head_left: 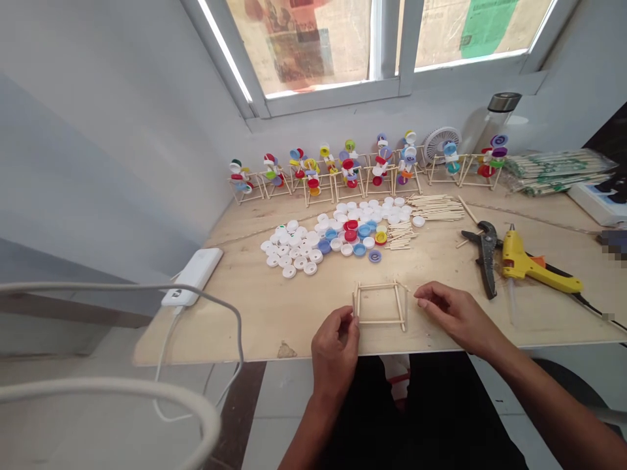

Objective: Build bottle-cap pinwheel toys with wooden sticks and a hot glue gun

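A small square frame of thin wooden sticks [382,322] lies near the table's front edge. My left hand [336,343] is closed at its left side, with thumb and fingers pinching a stick there. To the right of the frame, my right hand [453,313] hovers with its fingers curled and thumb near the forefinger. Its fingertips are close to the frame's upper right corner, where a thin strand or stick end shows. Whatever is between those fingertips is too small to tell. Beyond the frame lie many bottle caps [297,246], mostly white, with some red, blue and yellow.
Short sticks [400,235] and longer sticks [435,207] lie in piles. At right are a black-handled cutter [486,258] and a yellow glue gun [536,267]. Finished-looking stick stands with coloured caps [349,173] line the back. A white power bank [193,277] with a cable sits left.
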Demonstrator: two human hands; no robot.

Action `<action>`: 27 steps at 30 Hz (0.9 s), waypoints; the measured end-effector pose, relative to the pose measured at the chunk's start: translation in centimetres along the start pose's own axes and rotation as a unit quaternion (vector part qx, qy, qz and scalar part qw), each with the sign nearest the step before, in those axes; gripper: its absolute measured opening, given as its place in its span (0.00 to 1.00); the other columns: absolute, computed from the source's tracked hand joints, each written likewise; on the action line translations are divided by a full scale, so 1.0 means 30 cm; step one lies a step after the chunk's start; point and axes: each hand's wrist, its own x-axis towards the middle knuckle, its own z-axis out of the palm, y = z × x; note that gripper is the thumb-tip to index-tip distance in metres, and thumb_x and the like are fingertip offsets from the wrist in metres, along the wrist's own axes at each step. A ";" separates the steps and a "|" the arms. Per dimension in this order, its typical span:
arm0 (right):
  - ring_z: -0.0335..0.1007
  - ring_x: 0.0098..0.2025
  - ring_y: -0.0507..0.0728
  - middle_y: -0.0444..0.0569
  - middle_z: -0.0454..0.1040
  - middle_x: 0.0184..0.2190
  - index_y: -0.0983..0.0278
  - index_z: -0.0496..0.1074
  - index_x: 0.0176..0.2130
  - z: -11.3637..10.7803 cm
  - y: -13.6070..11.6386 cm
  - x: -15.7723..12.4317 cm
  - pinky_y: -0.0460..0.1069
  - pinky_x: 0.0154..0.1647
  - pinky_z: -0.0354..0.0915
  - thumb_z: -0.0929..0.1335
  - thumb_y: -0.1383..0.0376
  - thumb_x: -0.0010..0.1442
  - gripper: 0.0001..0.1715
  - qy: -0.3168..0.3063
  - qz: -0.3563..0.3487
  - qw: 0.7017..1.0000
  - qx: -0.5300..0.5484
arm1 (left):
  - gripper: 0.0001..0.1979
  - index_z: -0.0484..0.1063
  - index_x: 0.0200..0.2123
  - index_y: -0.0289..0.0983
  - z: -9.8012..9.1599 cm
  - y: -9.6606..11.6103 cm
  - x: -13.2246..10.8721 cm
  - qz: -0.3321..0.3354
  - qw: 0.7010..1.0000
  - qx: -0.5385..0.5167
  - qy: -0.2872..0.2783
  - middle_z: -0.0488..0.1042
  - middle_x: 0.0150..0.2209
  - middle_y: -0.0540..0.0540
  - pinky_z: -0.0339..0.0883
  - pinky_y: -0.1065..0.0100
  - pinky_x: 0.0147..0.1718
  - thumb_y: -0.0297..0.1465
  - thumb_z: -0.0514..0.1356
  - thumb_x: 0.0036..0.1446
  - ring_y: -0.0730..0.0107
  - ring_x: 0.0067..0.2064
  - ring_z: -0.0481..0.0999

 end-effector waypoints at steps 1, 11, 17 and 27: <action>0.68 0.31 0.56 0.46 0.73 0.30 0.62 0.71 0.38 0.012 -0.001 -0.014 0.49 0.31 0.62 0.61 0.57 0.61 0.14 -0.001 0.000 1.000 0.007 | 0.08 0.71 0.36 0.37 0.001 0.000 0.000 -0.001 1.000 0.000 0.000 0.76 0.31 0.47 0.70 0.69 0.34 0.34 0.56 0.56 0.70 0.32 0.76; 0.67 0.29 0.56 0.46 0.73 0.30 0.61 0.69 0.39 0.075 -0.035 -0.047 0.50 0.31 0.63 0.61 0.57 0.62 0.13 -0.008 -0.011 1.000 -0.009 | 0.10 0.70 0.38 0.37 0.005 0.001 -0.002 -0.007 1.000 -0.009 0.003 0.76 0.30 0.47 0.70 0.68 0.33 0.34 0.56 0.55 0.70 0.31 0.75; 0.66 0.28 0.56 0.46 0.72 0.27 0.61 0.68 0.37 0.088 -0.041 -0.040 0.50 0.30 0.62 0.61 0.56 0.62 0.13 0.000 -0.015 0.999 -0.030 | 0.09 0.71 0.36 0.37 0.010 0.010 0.009 -0.007 1.000 0.004 0.015 0.75 0.29 0.48 0.69 0.68 0.32 0.35 0.56 0.55 0.70 0.30 0.74; 0.61 0.25 0.54 0.42 0.65 0.22 0.61 0.65 0.29 0.103 -0.064 -0.023 0.48 0.26 0.57 0.60 0.55 0.62 0.15 0.021 -0.016 0.999 -0.046 | 0.08 0.70 0.32 0.37 0.002 0.020 0.034 -0.015 1.000 -0.006 0.014 0.75 0.27 0.48 0.67 0.70 0.31 0.35 0.56 0.55 0.71 0.29 0.73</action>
